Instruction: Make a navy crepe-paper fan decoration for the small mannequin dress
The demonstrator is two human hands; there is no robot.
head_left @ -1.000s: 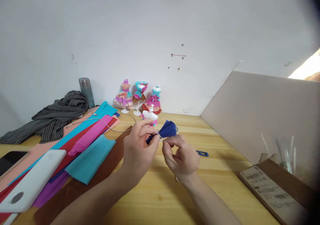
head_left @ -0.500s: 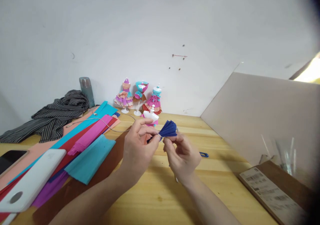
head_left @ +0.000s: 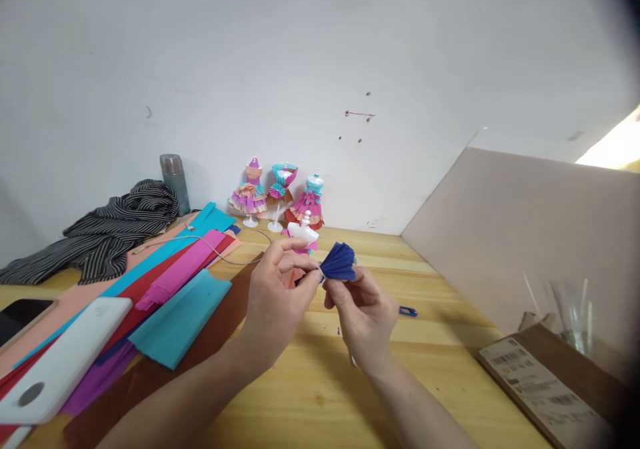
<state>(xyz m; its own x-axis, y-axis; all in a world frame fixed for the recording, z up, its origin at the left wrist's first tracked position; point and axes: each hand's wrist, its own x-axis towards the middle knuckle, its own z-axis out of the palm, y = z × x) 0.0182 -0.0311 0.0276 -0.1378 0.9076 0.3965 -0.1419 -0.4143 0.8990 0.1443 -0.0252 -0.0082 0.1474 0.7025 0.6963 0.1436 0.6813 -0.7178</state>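
A pleated piece of dark blue crepe paper (head_left: 340, 261) fans out to the right between my hands, above the table. My left hand (head_left: 280, 289) pinches its narrow gathered end between thumb and fingertips; a thin pale band shows at the gather. My right hand (head_left: 367, 312) is closed at the fan's lower edge, thumb and forefinger together on the paper. Behind my right hand lies a tool with a blue loop handle (head_left: 408, 311), possibly scissors, mostly hidden. Just beyond my left fingers stands a small white dress form (head_left: 303, 234) with pink paper at its base.
Several dress forms in paper dresses (head_left: 306, 202) stand against the wall. Coloured crepe paper sheets (head_left: 183, 319), a white power bank-like slab (head_left: 70, 356), a phone (head_left: 23, 319), striped cloth (head_left: 120, 226) and a flask (head_left: 175, 182) are left. A cardboard box (head_left: 545, 382) sits right.
The blue paper fan has tilted slightly downward and spread a little, and my right fingers have shifted along its lower edge. My left hand keeps its pinch at the gather.
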